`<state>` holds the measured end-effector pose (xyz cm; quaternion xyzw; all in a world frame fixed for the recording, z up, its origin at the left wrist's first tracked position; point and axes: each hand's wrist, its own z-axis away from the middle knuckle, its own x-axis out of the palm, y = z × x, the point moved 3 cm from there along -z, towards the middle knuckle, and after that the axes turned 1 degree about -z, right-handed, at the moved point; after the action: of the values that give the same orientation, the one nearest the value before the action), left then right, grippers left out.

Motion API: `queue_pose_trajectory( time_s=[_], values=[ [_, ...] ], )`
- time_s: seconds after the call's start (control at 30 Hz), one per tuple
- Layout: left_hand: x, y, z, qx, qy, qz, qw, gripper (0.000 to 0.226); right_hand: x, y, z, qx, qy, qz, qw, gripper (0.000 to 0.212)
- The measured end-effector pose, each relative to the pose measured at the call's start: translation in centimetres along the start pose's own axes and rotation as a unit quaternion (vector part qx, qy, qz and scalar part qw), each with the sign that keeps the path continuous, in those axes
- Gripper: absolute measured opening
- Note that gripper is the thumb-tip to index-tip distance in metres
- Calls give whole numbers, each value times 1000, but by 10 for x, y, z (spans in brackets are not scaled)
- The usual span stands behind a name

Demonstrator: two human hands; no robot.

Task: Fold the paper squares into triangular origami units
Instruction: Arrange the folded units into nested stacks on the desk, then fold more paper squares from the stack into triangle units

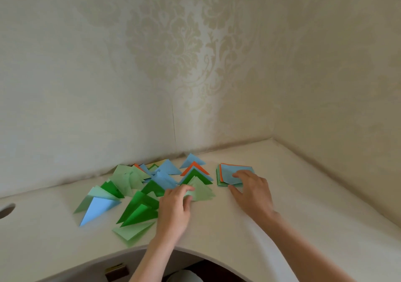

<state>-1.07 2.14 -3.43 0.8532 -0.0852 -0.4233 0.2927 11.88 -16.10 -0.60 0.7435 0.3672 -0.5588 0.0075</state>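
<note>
Patterned wallpaper [173,53] is closing in behind our cream worktop [303,194]. Folded triangles [138,186] in green, blue and orange are lying scattered at its middle. Our left hand [173,210] is pinching a pale green triangle [200,191]; our right hand [253,192], fingers spread, is pressing the square stack [230,173].

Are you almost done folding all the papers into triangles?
Many are done: folded triangles cover the desk. Right now the left hand is setting a light green triangle down, and the right hand rests on the stack of unfolded squares. That stack is what's left; how many it holds I can't tell.
</note>
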Motion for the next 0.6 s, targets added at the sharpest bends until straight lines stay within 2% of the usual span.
queue_pose_trajectory(
  time_s=[0.17, 0.37, 0.6],
  values=[
    [0, 1, -2, 28, 27, -52, 998, 22, 6, -4, -4, 17, -8, 57, 998, 34],
    [2, 2, -3, 15, 45, -100, 994, 17, 13, -7, -6, 32, 0, 98, 995, 25],
    [4, 3, -3, 35, 49, -150, 987, 10, 13, -11, -6, 64, 46, 73, 994, 18]
  ],
)
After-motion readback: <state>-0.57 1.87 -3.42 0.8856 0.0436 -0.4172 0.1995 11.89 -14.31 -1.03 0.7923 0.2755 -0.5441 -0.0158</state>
